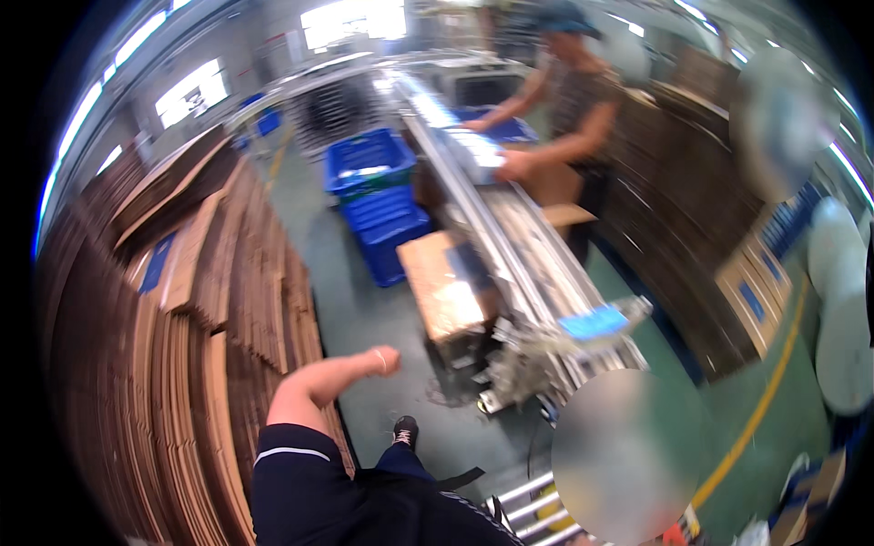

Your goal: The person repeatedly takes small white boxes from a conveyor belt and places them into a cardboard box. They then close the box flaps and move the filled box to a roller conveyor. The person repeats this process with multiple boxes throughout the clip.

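Note:
My left hand (387, 360) hangs in front of me over the green floor, its fingers curled into a loose fist with nothing visible in it. A thin light band circles that wrist. To its right stands a brown cardboard box (443, 284), apart from the hand, beside the near end of a long metal conveyor (519, 246). A light-blue piece (593, 322) lies across that end of the conveyor. My right hand is out of view.
Flattened cardboard stacks (173, 391) rise along my left, with more cardboard (674, 200) at right. Blue crates (375, 196) stand left of the conveyor. Across it, a co-worker in a cap (583, 100) has both hands at the line. Metal rollers (537, 514) are near my feet; blurred patches hide parts.

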A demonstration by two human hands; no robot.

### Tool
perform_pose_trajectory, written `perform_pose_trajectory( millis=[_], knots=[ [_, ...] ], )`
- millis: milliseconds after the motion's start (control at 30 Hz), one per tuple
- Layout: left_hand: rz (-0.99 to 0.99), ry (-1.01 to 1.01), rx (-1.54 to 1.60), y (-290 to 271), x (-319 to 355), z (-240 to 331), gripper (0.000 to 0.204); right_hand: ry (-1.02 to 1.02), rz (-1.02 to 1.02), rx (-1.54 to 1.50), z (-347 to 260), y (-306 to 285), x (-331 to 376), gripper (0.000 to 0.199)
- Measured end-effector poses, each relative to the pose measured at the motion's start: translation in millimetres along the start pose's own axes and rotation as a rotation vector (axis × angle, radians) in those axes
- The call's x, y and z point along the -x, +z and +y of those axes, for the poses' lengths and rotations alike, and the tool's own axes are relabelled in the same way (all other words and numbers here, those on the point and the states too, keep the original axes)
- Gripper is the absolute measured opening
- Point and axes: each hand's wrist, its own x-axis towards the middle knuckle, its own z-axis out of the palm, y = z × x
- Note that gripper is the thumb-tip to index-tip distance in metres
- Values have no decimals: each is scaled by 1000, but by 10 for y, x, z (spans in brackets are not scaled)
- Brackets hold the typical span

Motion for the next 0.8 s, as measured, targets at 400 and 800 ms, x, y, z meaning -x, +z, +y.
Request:
perform_pose_trajectory(
  millis=[400, 800],
  knots=[
    [1237, -971, -345, -3429, 1898, -4919, 61, -530, -413, -132, -5863, 282, -1142, 35],
    [1189, -1313, -256, -4019, 2619, -6903, 62, 122, -436, -15, -4922, -55, -1594, 36]
  ],
)
